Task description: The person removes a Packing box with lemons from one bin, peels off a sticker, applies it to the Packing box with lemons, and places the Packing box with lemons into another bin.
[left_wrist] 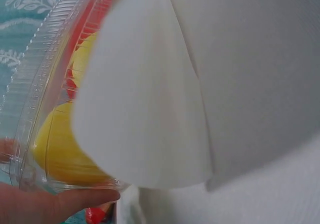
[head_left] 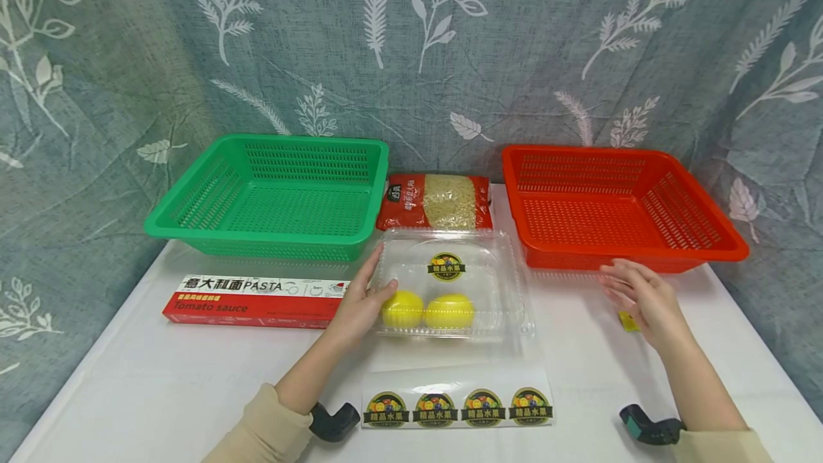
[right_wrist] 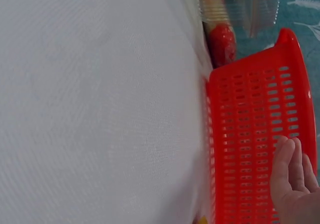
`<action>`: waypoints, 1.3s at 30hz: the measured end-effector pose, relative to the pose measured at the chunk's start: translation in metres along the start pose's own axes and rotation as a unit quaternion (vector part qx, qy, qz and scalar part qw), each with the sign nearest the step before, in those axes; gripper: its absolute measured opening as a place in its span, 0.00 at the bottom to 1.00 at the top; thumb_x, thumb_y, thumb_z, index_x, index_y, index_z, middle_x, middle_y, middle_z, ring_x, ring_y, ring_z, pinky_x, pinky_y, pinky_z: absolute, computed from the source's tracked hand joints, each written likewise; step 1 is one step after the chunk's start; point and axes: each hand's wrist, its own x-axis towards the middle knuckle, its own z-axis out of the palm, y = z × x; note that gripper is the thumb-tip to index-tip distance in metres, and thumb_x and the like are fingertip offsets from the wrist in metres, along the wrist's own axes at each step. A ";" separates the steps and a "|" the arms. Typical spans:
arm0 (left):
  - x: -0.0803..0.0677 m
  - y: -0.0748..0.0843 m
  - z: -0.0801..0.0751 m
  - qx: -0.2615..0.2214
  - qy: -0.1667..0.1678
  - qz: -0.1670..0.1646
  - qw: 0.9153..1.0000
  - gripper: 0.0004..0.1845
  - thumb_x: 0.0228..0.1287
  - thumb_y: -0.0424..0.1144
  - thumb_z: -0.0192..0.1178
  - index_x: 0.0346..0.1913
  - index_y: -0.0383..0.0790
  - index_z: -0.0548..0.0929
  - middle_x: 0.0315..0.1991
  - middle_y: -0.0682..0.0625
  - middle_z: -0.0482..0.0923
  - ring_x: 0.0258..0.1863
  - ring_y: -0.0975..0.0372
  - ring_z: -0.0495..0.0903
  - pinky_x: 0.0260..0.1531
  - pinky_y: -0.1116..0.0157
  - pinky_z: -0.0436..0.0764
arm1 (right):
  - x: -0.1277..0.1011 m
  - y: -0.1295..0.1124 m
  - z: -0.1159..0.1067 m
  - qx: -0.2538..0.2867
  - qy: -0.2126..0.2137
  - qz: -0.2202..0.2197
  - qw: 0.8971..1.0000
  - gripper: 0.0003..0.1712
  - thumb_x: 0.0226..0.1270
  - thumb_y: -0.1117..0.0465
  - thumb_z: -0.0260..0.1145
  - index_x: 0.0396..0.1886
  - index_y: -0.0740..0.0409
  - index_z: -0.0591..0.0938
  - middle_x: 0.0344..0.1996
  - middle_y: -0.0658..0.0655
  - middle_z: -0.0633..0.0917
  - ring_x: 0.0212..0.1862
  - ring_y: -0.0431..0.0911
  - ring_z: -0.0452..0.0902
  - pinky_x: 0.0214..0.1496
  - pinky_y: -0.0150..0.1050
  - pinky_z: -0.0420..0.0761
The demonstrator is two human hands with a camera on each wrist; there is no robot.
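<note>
My left hand (head_left: 360, 308) grips the left side of a clear plastic clamshell box (head_left: 518, 290), its thumb against the near left corner. Inside, two yellow lemon-like fruits (head_left: 449, 311) lie along the near side. A round black fruit label (head_left: 446, 267) is on the lid. In the left wrist view, the thumb (left_wrist: 85, 200) lies along the box's edge, close to a yellow fruit (left_wrist: 67, 149). My right hand (head_left: 646, 302) holds nothing; its fingers are loosely bent before the red basket (head_left: 617, 261). A small yellow item (head_left: 628, 321) on the table is partly hidden by that hand.
A sheet of fruit stickers (head_left: 456, 381) lies in front of the box. The green basket (head_left: 276, 245) stands at the back left, with a red-and-white pasta box (head_left: 251, 304) before it. Between the baskets lies a red pasta bag (head_left: 408, 216). A patterned curtain (head_left: 450, 91) hangs behind.
</note>
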 end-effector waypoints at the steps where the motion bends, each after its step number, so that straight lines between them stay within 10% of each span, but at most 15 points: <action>1: 0.000 0.000 0.000 0.000 0.001 0.000 1.000 0.35 0.66 0.32 0.49 0.72 0.46 0.48 0.72 0.44 0.42 0.65 0.44 0.54 0.62 0.50 0.58 | -0.002 -0.003 0.002 0.018 -0.004 0.003 1.000 0.27 0.65 0.52 0.58 0.57 0.61 0.63 0.36 0.44 0.83 0.40 0.37 0.80 0.42 0.29 0.79; 13: -0.002 0.010 -0.002 0.014 0.002 -0.002 1.000 0.34 0.67 0.35 0.49 0.72 0.48 0.48 0.72 0.47 0.42 0.68 0.48 0.47 0.63 0.50 0.53 | -0.002 -0.010 -0.001 0.143 -0.046 0.027 0.988 0.09 0.68 0.58 0.55 0.44 0.55 0.73 0.36 0.51 0.84 0.41 0.43 0.81 0.43 0.31 0.79; 18: -0.005 0.012 -0.002 0.013 -0.002 -0.006 1.000 0.34 0.67 0.34 0.49 0.72 0.49 0.48 0.72 0.46 0.41 0.67 0.45 0.51 0.62 0.49 0.56 | 0.002 -0.015 -0.001 0.193 -0.017 0.063 0.979 0.37 0.66 0.56 0.58 0.69 0.50 0.51 0.35 0.51 0.83 0.39 0.44 0.82 0.44 0.30 0.78; 23: -0.007 0.015 -0.002 0.011 -0.003 -0.012 1.000 0.34 0.67 0.35 0.50 0.72 0.50 0.48 0.72 0.47 0.42 0.66 0.45 0.53 0.61 0.50 0.60 | 0.004 -0.019 -0.001 0.218 0.001 0.083 0.972 0.49 0.66 0.55 0.58 0.72 0.50 0.34 0.36 0.51 0.80 0.38 0.44 0.82 0.45 0.31 0.78; 34: -0.012 0.031 -0.005 -0.006 -0.013 -0.009 1.000 0.34 0.67 0.34 0.50 0.72 0.51 0.48 0.72 0.47 0.43 0.63 0.44 0.59 0.55 0.53 0.69 | 0.008 -0.019 -0.004 0.245 0.027 0.092 0.965 0.50 0.61 0.54 0.62 0.72 0.44 0.40 0.33 0.52 0.81 0.37 0.46 0.82 0.46 0.34 0.78; 39: -0.014 0.035 -0.005 -0.011 -0.014 -0.010 1.000 0.34 0.66 0.33 0.50 0.72 0.52 0.49 0.71 0.47 0.44 0.60 0.44 0.64 0.51 0.55 0.74 | 0.009 -0.020 -0.007 0.304 0.053 0.097 0.946 0.27 0.62 0.58 0.62 0.58 0.47 0.63 0.33 0.55 0.83 0.37 0.48 0.82 0.47 0.36 0.78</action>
